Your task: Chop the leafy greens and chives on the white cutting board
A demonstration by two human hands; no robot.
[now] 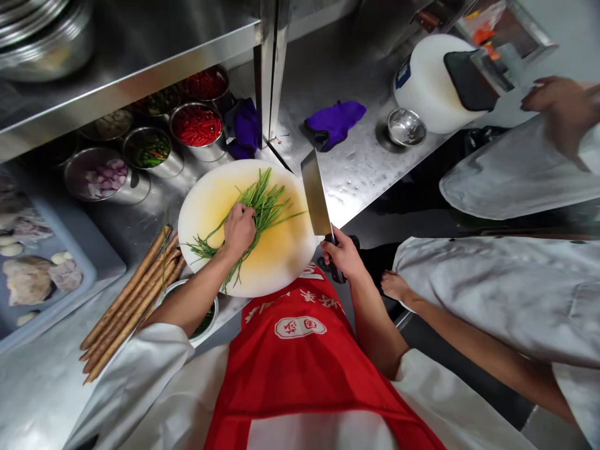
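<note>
A bunch of long green chives (263, 199) lies across a round, yellow-stained white cutting board (290, 275). My left hand (240, 228) is closed around the bunch near its middle, with stems sticking out on both sides. At the board's right edge, my right hand (344, 253) grips the black handle of a cleaver (316, 194). The broad blade points up and away from me, beside the board and apart from the chives. Partly under my left forearm is a white bowl (212, 319) with chopped greens in it.
Long brown roots (135, 300) lie left of the board. Behind stand metal pots of red chilies (197, 125) and chopped onion (107, 178), under a steel shelf (140, 81). Purple gloves (335, 124) and a small metal bowl (407, 128) are at right. Co-workers in white stand close on the right.
</note>
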